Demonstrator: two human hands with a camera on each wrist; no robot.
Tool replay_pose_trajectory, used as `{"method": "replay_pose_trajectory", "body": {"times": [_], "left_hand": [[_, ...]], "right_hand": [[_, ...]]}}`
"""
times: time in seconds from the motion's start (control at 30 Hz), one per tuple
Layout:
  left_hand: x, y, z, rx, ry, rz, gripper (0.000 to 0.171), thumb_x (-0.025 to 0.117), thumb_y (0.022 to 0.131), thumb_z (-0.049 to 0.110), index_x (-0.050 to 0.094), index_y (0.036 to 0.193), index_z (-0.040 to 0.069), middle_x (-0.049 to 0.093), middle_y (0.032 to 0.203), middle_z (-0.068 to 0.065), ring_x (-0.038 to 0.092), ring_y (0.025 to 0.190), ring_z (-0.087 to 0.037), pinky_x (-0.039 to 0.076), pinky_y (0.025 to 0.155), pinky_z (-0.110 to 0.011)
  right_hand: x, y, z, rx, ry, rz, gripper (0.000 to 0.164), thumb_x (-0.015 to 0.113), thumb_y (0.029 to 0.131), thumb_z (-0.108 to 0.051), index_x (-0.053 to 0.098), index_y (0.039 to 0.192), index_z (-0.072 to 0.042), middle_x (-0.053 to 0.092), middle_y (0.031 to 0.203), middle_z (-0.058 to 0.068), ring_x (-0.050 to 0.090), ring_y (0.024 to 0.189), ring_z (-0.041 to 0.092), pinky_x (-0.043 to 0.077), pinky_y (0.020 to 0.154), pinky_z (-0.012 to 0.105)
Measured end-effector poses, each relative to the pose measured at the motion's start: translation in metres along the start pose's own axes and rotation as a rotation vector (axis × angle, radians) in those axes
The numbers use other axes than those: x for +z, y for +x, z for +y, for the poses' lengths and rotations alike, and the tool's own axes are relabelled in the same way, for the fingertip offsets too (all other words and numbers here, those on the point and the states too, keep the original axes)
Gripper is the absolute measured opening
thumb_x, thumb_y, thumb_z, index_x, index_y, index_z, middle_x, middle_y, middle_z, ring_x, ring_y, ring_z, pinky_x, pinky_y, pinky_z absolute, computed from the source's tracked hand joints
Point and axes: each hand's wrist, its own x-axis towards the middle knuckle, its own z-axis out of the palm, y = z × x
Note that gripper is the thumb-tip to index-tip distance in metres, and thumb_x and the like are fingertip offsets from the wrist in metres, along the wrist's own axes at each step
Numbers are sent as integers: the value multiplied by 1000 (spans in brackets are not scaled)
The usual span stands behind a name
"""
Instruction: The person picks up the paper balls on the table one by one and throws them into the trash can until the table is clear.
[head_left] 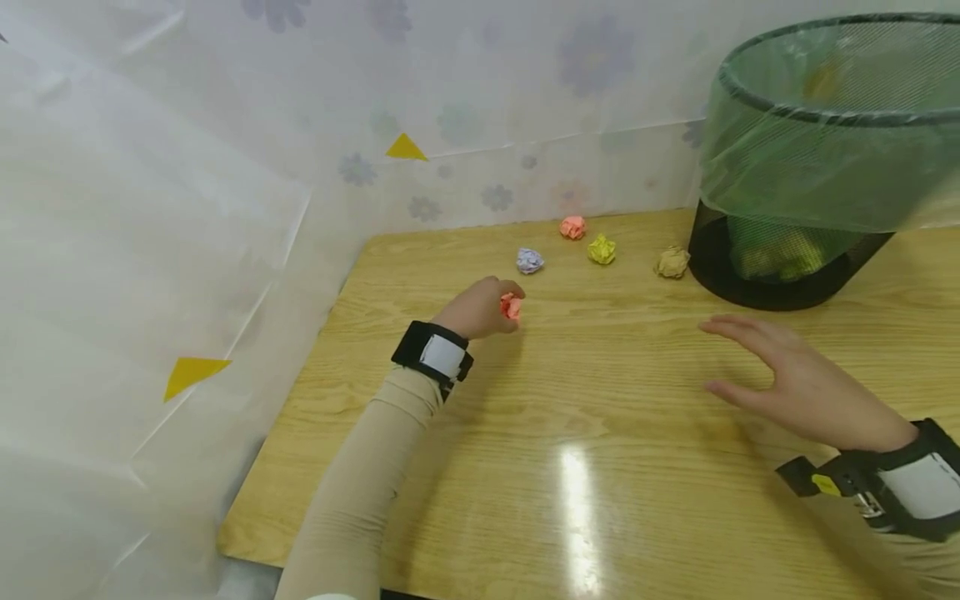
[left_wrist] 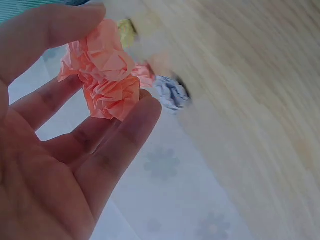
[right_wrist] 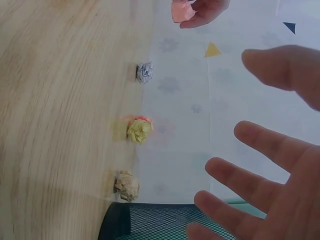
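My left hand [head_left: 480, 308] pinches a crumpled pink paper ball [left_wrist: 107, 72] between thumb and fingers, above the left part of the table. Just beyond it on the table lies a pale lilac paper ball [head_left: 529, 261]. A second pink paper ball [head_left: 573, 227] sits near the wall, with a yellow paper ball [head_left: 602, 249] in front and to its right. A tan paper ball [head_left: 672, 262] is beside the bin. My right hand [head_left: 802, 379] hovers over the table at the right, fingers spread, holding nothing.
A black mesh bin [head_left: 787, 112] with a green liner [head_left: 795, 175] stands at the back right; yellowish things show through it. Flower-patterned sheeting [head_left: 480, 92] covers the back and left sides. The wooden table [head_left: 645, 450] has its left edge near my left arm.
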Motion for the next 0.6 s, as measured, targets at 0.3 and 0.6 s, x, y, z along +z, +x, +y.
{"method": "replay_pose_trajectory", "body": {"times": [0.3,0.6], "left_hand": [[-11,2,21,32,-32,-28,48,68,85,13,52,131,10,54,126,-8,36,56,-12,32,52,-24],[-22,2,39,95,18,28,49,71,83,17,54,128,10,51,132,-5,52,110,-18,45,82,-27]], "right_hand": [[-11,-4,-1,48,5,4,66,72,82,-28,41,138,-11,35,140,18,32,123,46,30,87,59],[-22,-11,-1,53,5,30,68,72,81,-26,40,140,-15,37,138,19,32,122,46,28,87,61]]}}
